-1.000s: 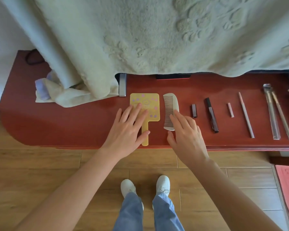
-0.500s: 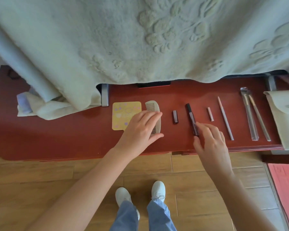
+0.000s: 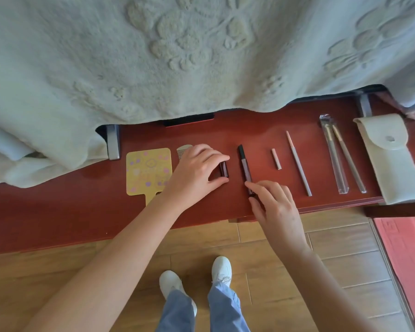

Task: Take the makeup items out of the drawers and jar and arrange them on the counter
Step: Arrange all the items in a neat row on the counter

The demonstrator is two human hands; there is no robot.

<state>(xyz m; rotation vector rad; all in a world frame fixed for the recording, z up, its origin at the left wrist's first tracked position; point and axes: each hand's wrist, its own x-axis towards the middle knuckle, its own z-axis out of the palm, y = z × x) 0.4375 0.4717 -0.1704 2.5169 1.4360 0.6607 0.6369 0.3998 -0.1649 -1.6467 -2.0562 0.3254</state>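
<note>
Makeup items lie in a row on the red counter. My left hand pinches a short dark cap between forefinger and thumb, and it hides most of the comb. A yellow hand mirror lies to its left. My right hand pinches the near end of a long dark pen. Further right lie a small pink cap, a thin pink pencil, two brushes and a white pouch.
A pale embossed blanket hangs over the back of the counter. Bunched cloth sits at the left. Wooden floor and my white shoes are below, with a pink mat at the right.
My left hand moved right from the mirror and comb onto the short dark cap. My right hand moved from the comb to the dark pen's near end. The view shifted right.
</note>
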